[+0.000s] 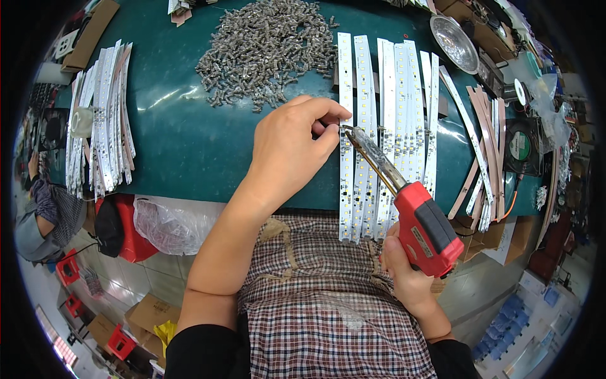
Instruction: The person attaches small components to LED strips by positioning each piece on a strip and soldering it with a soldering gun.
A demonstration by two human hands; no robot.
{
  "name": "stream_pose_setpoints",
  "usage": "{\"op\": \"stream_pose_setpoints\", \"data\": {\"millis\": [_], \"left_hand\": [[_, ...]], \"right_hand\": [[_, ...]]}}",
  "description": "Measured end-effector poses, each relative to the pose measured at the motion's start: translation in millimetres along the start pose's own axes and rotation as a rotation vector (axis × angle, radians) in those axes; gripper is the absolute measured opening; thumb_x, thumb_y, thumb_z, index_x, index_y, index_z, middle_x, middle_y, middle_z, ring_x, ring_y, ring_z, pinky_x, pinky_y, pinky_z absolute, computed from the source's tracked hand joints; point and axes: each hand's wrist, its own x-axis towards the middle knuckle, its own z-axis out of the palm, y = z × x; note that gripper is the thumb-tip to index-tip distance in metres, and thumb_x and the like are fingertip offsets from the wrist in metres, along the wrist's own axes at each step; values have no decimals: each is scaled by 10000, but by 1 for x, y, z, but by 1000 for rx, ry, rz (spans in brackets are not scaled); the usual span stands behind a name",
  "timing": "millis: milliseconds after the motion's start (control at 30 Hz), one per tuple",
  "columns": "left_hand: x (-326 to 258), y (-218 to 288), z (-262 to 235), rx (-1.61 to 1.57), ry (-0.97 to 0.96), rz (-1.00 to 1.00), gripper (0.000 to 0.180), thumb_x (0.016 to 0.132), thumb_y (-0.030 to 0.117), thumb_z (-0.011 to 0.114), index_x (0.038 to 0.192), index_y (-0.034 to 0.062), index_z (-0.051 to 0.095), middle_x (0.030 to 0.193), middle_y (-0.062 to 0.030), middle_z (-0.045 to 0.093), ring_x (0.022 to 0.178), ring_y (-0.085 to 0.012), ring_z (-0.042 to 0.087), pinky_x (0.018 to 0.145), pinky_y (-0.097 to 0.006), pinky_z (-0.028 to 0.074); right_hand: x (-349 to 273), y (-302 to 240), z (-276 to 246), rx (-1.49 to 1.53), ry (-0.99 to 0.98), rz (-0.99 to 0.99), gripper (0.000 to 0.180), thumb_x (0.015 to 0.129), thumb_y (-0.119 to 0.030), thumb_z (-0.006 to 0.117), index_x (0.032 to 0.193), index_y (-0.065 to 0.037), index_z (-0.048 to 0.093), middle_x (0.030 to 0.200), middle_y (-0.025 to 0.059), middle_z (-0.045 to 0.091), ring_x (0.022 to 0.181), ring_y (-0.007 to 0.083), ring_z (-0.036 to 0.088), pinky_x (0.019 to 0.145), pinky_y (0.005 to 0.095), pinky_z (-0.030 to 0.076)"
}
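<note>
- A red soldering gun (421, 221) slanted across the frame right of centre, its metal tip over the leftmost of the white LED strips (345, 189) laid side by side there.
- Lower right of centre, the right hand (406, 273) had its fingers wrapped around the gun's handle.
- Mid-frame, the left hand (291, 142) reached that same strip, fingers curled, thumb and forefinger near the tip; I couldn't tell whether they pinched anything.
- On the green desk (170, 151), small metallic parts (268, 50) lay heaped at upper centre.
- A strip bundle (112, 126) lay at left.
</note>
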Motion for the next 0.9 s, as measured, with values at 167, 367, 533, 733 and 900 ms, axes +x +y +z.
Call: {"op": "stream_pose_setpoints", "data": {"millis": [167, 367, 533, 733, 900], "left_hand": [[-1, -1, 0, 16, -4, 6, 231, 784, 26, 639, 992, 89, 716, 877, -34, 680, 731, -109, 618, 703, -244, 501], [0, -2, 2, 7, 28, 45, 163, 789, 84, 628, 931, 107, 703, 819, -24, 655, 706, -157, 639, 653, -293, 508], [3, 1, 2, -39, 0, 17, 184, 789, 86, 630, 955, 103, 705, 834, -24, 655, 717, -145, 639, 660, -281, 503], [0, 4, 1, -72, 2, -3, 214, 788, -4, 638, 981, 52, 709, 888, -20, 646, 685, -80, 546, 614, -212, 430], [-3, 12, 0, -58, -29, -19, 260, 785, -12, 651, 1035, 48, 690, 960, -13, 624, 698, -65, 561, 581, -199, 409]], "right_hand": [[0, -3, 0, 64, -23, 89, 80, 934, -64, 561, 927, -9, 504, 689, 17, 486, 469, 53, 413, 453, 215, 371], [-8, -12, -9, 32, 89, 32, 86, 909, -42, 561, 933, 4, 492, 707, 43, 484, 446, 54, 415, 434, 217, 384], [-7, -35, -22, 97, 422, -117, 143, 874, -41, 573, 972, 23, 491, 770, 76, 498, 427, 52, 400, 406, 213, 364], [22, -29, -92, -190, 846, -285, 284, 886, -22, 622, 1149, 22, 528, 847, 30, 578, 570, 35, 468, 516, 188, 391], [77, 5, -124, -1003, 877, -430, 494, 752, -50, 773, 1167, -18, 507, 985, 81, 591, 851, 199, 598, 745, 308, 478]]}}
